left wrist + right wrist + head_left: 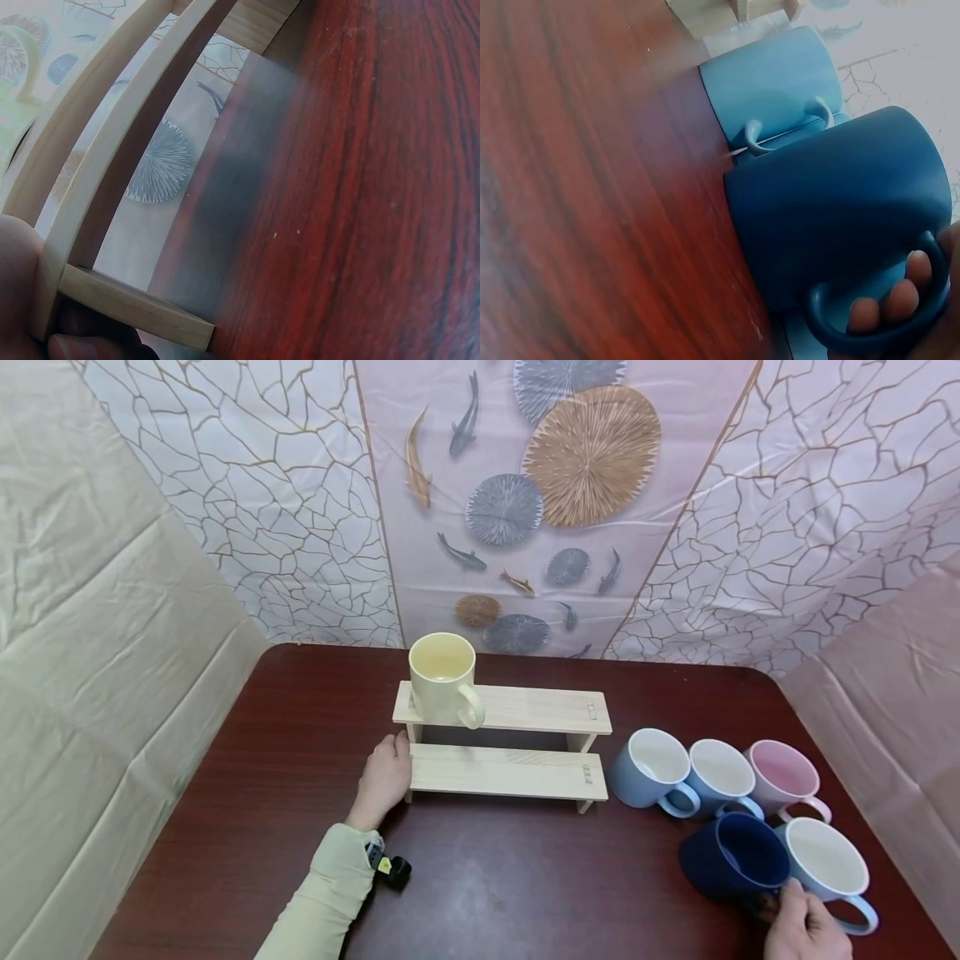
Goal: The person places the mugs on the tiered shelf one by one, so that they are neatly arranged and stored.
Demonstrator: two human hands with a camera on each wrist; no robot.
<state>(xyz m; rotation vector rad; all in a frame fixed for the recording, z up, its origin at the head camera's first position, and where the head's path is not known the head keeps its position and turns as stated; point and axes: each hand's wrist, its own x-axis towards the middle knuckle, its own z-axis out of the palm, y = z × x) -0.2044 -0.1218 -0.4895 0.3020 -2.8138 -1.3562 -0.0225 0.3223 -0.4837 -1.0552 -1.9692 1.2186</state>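
My left hand (385,781) grips the left end of a two-tier wooden shelf (510,770), at its lower board. In the left wrist view the thumb (19,251) lies along the board (124,112) and fingers curl beneath it. A pale yellow mug (435,693) stands upright on the upper board's left end, handle facing front right. At lower right, my right hand (808,927) holds a dark blue mug (708,860) by its handle. The right wrist view shows fingers (900,300) hooked through that handle, with the mug's base close to the table.
Around the dark blue mug stand two light blue mugs (632,777) with white insides, a pink mug (783,772) and another white-lined mug (825,852). They are packed close together on the dark red table (300,727). Patterned cloth (300,510) hangs behind the table.
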